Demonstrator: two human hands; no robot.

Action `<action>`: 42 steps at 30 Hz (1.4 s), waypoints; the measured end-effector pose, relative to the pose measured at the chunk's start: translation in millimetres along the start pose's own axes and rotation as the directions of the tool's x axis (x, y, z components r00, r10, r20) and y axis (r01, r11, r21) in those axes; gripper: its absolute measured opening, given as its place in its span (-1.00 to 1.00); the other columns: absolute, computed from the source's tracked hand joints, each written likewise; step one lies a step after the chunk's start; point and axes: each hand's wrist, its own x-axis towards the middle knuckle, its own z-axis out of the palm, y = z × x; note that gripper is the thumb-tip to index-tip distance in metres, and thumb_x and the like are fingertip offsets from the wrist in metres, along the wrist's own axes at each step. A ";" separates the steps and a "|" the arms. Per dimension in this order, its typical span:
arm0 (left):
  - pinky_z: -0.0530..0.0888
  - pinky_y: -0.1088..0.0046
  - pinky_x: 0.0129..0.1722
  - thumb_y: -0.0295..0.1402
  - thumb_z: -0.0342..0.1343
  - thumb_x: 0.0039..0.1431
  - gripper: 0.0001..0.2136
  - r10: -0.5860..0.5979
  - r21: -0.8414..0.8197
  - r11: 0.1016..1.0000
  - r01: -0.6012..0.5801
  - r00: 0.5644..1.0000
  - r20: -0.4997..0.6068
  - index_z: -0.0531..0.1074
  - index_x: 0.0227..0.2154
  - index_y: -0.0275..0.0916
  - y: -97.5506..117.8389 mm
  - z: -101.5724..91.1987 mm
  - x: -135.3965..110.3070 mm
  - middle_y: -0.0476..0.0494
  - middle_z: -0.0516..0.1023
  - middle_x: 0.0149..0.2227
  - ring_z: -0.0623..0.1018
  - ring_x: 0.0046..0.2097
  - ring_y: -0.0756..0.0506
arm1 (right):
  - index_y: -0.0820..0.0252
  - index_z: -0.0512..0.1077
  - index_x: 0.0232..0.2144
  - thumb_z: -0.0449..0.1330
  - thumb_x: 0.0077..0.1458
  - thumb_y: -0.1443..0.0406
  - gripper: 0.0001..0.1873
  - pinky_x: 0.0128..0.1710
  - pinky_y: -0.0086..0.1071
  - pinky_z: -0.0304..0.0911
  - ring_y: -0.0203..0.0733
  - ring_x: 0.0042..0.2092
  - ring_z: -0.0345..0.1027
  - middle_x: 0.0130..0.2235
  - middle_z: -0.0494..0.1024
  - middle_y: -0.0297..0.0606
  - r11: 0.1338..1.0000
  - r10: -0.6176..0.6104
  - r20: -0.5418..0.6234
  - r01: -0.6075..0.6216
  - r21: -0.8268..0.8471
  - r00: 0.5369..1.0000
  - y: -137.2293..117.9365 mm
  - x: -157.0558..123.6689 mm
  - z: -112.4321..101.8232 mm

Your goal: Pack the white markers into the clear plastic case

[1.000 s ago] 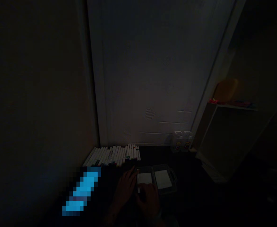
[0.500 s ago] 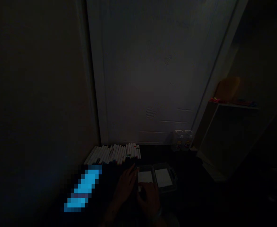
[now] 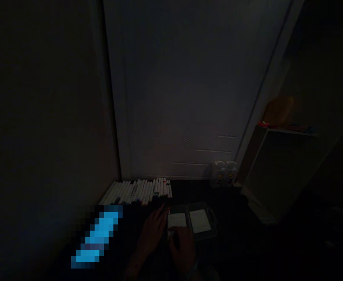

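The left hand [image 3: 153, 231] lies nearly flat, its fingers spread and open, with the tips at the edge of an open case [image 3: 214, 223]; it seems to hold nothing. The right hand [image 3: 182, 248] curls over the case's left half, bent down near a small pale bit [image 3: 171, 233] (the dark hides whether it has hold of it). The case lies flat with its halves side by side, so the white cards [image 3: 200, 221] inside both face up under the hands. Markers [image 3: 136, 191] lie in a tight row against the door [image 3: 183, 97], packed as if for easy picking. Two clear bottles [image 3: 221, 173] stand beyond the case, near the shelf [image 3: 288, 132].
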 end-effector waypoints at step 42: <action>0.23 0.25 0.07 -0.26 -0.26 0.25 -0.59 0.030 0.112 0.993 -0.030 1.000 0.001 0.01 0.16 0.08 -2.1 4.0 -2.0 0.06 0.10 0.22 0.21 0.14 -0.10 | 0.13 0.33 -0.12 0.09 0.07 0.30 -0.72 -0.30 -0.31 0.21 -0.18 -0.33 0.33 -0.37 0.45 -0.28 0.992 0.006 0.070 0.003 -0.126 0.998 9.0 -0.1 7.8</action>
